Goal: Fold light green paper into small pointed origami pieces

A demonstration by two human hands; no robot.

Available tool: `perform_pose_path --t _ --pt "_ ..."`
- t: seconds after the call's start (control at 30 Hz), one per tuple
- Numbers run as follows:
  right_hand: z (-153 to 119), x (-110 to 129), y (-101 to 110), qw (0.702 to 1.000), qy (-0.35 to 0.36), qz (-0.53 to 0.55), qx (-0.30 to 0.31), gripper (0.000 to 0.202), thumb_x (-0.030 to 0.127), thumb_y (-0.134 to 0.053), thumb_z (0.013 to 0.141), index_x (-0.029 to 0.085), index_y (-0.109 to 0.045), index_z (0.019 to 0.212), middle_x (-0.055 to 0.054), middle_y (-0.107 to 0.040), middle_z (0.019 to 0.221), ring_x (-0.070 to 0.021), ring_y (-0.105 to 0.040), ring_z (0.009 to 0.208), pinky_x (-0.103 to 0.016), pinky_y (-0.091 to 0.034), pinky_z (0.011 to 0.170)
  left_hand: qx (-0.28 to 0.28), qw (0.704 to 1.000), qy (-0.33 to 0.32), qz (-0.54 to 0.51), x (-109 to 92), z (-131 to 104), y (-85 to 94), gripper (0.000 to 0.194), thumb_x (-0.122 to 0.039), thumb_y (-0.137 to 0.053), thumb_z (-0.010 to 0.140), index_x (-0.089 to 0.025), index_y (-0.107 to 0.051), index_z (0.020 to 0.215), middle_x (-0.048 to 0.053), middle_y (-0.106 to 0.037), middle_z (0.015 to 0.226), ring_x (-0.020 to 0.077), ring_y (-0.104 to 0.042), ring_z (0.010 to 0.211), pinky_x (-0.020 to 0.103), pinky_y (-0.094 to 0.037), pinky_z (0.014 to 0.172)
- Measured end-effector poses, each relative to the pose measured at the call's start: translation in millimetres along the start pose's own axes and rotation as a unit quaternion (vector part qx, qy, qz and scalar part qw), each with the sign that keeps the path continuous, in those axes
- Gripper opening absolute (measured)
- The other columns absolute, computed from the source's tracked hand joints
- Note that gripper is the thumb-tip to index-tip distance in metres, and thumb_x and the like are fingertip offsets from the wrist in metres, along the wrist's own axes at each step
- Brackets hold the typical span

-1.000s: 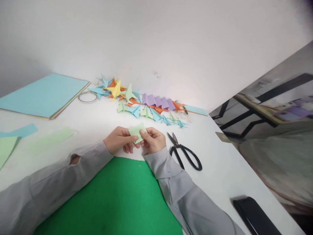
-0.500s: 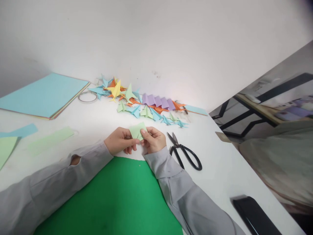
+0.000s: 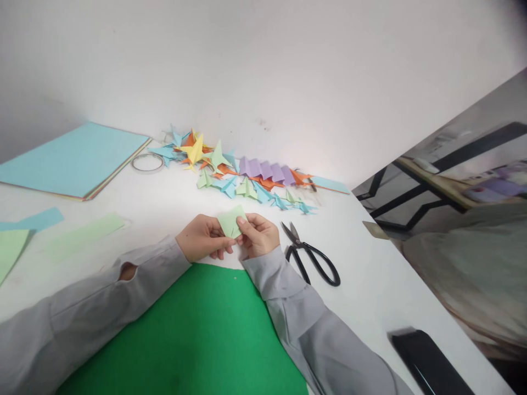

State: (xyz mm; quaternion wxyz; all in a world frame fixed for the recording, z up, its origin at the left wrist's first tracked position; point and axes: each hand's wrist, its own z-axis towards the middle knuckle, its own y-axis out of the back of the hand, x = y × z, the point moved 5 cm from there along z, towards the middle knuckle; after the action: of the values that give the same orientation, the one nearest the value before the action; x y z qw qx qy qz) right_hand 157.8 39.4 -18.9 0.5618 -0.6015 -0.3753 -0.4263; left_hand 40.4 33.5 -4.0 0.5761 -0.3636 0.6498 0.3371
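Note:
A small folded piece of light green paper (image 3: 231, 222) is held up between both hands, over the white table just beyond a green sheet (image 3: 193, 329). My left hand (image 3: 201, 237) pinches its left side, thumb stretched along the lower edge. The right edge lies in the grip of my right hand (image 3: 259, 235), with the thumb pressed on the paper's face. A short crease or slit shows near its lower corner. To the right of my right hand lie black-handled scissors (image 3: 304, 247), blades slightly parted.
Folded paper shapes in several colours (image 3: 247, 175) lie along the wall. At the left are a stack of coloured paper (image 3: 78, 159), a tape ring (image 3: 147, 163), a green strip (image 3: 84, 238) and blue paper (image 3: 37, 220). A black phone-like object (image 3: 428, 362) rests near the right edge.
The left thumb has slid slightly down and right, off the paper's lower face, so more of the green paper shows. The right hand stays almost still.

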Motion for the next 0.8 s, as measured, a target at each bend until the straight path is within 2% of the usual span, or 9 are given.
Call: perform_pose_path --t 0.1,0.23,0.6,0.7,0.8 --pt "0.6 0.1 0.1 1.0 0.002 -0.002 0.001 0.024 0.033 -0.074 0.056 0.013 -0.063 0.063 0.004 -0.056 0.038 -0.0057 -0.045 0.029 -0.015 -0.034 0.03 -0.005 1.0 0.002 -0.001 -0.1 -0.3 -0.1 0.014 -0.02 -0.068 0.061 -0.009 -0.061 0.066 0.0 -0.063 0.055 0.0071 -0.054 0.04 0.017 -0.043 0.037" --pt "0.7 0.4 0.0 1.0 0.005 0.0 -0.001 0.024 0.032 -0.074 0.056 0.013 -0.063 0.063 0.004 -0.055 0.037 -0.0055 -0.044 0.029 -0.015 -0.033 0.03 -0.008 1.0 0.008 0.013 -1.4 -1.1 0.2 0.015 -0.019 -0.07 0.057 -0.01 -0.06 0.063 -0.002 -0.058 0.047 0.0081 -0.054 0.04 0.018 -0.044 0.038" --pt "1.9 -0.7 1.1 1.0 0.007 -0.003 -0.009 0.027 0.035 -0.075 0.053 0.013 -0.062 0.063 0.004 -0.055 0.037 -0.0059 -0.043 0.028 -0.016 -0.032 0.028 -0.01 1.0 0.012 0.022 -0.4 -1.7 -0.1 0.016 -0.019 -0.071 0.056 -0.01 -0.06 0.063 -0.003 -0.057 0.046 0.0082 -0.054 0.04 0.018 -0.044 0.037" --pt "2.8 -2.2 2.3 1.0 -0.003 -0.002 -0.012 0.027 0.036 -0.075 0.053 0.014 -0.063 0.063 0.003 -0.056 0.037 -0.0064 -0.044 0.028 -0.017 -0.033 0.029 -0.009 1.0 0.004 0.02 -3.2 -2.8 0.5 0.019 -0.027 -0.069 0.061 -0.01 -0.061 0.063 0.0 -0.059 0.049 0.0081 -0.053 0.04 0.018 -0.043 0.038" --pt "3.8 -2.5 2.7 1.0 -0.008 0.0 -0.003 0.028 0.036 -0.076 0.053 0.014 -0.063 0.063 0.003 -0.057 0.039 -0.0065 -0.044 0.029 -0.017 -0.034 0.029 -0.004 1.0 0.01 0.016 -3.8 -3.1 1.8 0.03 -0.036 -0.059 0.071 -0.008 -0.062 0.06 0.003 -0.058 0.044 0.0086 -0.052 0.038 0.019 -0.041 0.038"
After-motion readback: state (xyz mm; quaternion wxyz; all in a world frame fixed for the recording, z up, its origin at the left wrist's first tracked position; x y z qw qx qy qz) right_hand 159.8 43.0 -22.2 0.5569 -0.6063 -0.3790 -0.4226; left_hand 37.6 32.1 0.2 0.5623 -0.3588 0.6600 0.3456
